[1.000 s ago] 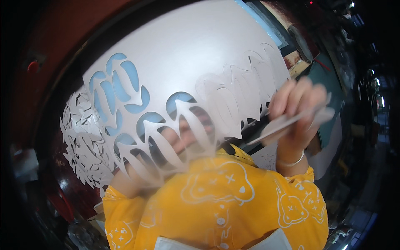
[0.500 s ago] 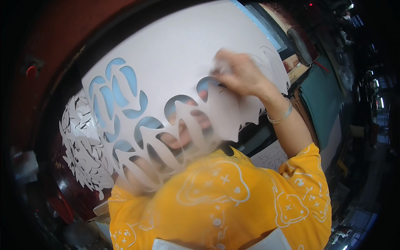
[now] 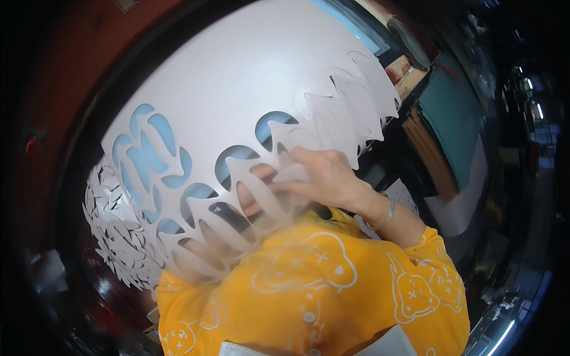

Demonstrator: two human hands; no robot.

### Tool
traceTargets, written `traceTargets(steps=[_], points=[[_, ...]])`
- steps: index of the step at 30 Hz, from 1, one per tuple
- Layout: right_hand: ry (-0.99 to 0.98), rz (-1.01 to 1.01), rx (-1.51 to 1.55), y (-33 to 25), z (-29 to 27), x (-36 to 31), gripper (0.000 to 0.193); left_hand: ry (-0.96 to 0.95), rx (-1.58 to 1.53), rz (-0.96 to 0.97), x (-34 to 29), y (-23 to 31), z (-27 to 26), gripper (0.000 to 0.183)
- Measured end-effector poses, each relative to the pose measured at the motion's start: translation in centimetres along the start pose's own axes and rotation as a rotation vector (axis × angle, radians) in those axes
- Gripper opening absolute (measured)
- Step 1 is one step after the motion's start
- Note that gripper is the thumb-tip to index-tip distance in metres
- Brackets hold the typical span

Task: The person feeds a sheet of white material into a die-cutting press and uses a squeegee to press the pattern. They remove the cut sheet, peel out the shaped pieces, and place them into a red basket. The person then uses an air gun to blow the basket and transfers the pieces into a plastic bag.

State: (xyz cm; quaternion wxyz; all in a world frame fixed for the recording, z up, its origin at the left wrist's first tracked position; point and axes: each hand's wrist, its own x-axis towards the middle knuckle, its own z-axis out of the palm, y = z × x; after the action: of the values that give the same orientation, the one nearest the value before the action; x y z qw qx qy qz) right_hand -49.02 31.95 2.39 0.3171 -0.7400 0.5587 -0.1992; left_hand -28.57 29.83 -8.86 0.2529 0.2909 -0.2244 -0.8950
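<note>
Dark red surface [image 3: 119,292] shows at lower left; mid-frame, a white sheet [image 3: 219,77] has openings [image 3: 268,130] running lower-left to upper-right. Right hand [image 3: 335,178] pinches a white cut-out [image 3: 291,174]; left hand [image 3: 248,199], beneath, grip hidden.

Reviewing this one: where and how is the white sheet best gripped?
The sheet is probably best pinched at its uncut upper-left edge, coming from the left: that stretch is solid, while the near side is thin strips between holes, which look likelier to bend.
</note>
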Motion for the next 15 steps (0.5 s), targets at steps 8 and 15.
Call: traceTargets(steps=[8,15], points=[[0.407,-0.333,0.805,-0.9,-8.5,-0.9,0.026,-0.298,-0.461,0.059,2.8,0.2,3.6,0.05],[0.222,0.038,-0.093,2.7,-1.9,0.7,0.035,-0.25,-0.511,0.12,3.1,0.8,4.9,0.037]])
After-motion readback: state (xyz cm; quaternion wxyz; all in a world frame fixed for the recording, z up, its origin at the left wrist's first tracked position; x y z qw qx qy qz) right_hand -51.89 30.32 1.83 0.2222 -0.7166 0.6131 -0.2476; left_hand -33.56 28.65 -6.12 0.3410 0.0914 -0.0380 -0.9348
